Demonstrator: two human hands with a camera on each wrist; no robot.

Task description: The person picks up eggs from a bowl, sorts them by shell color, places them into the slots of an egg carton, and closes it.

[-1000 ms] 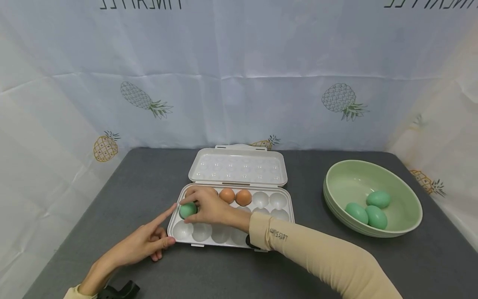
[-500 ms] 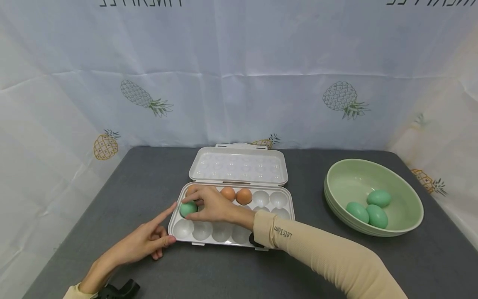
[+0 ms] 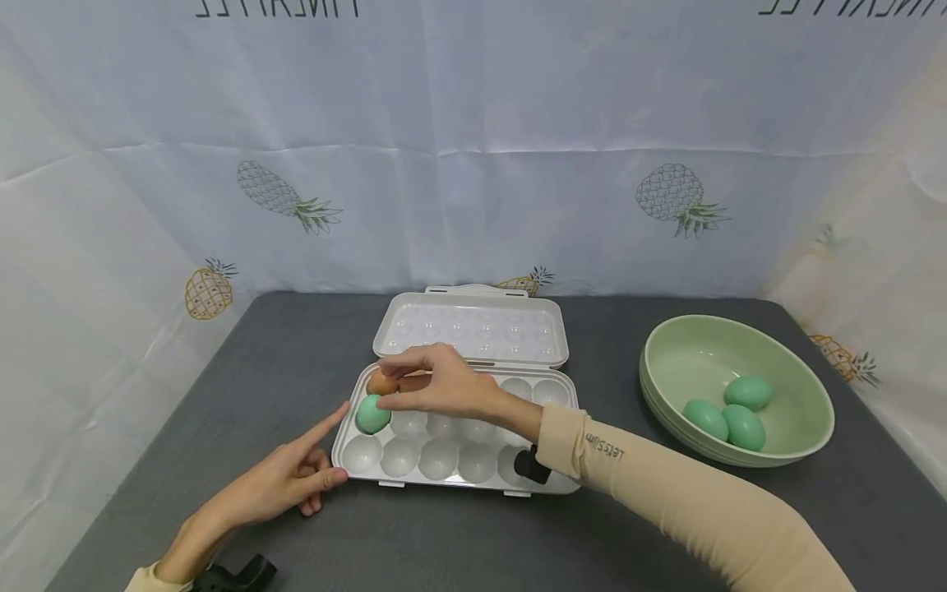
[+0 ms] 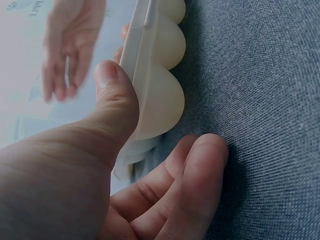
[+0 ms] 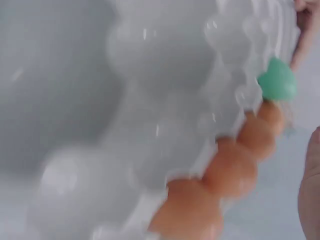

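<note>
A white plastic egg carton (image 3: 457, 485) lies with its lid (image 3: 473, 329) folded back. In its middle row, at the left end, sits a green egg (image 3: 373, 414). Brown eggs (image 5: 230, 169) line the far row in the right wrist view; my right hand hides most of them from the head view. That hand (image 3: 444, 382) hovers over the carton's left half, holding nothing, its fingers just up and right of the green egg. With index finger extended and thumb at the near corner, my left hand (image 3: 284, 477) touches the carton's left side; its other fingers are loosely curled.
A pale green bowl (image 3: 710, 345), apparently stacked on another, stands at the right of the dark table (image 3: 414, 543). It holds 3 green eggs (image 3: 746, 427). A pineapple-print cloth (image 3: 473, 222) hangs behind the table and along its sides.
My right hand has let go of the green egg, which stays in its cup, and moved up and to the right. The left hand has stayed in place.
</note>
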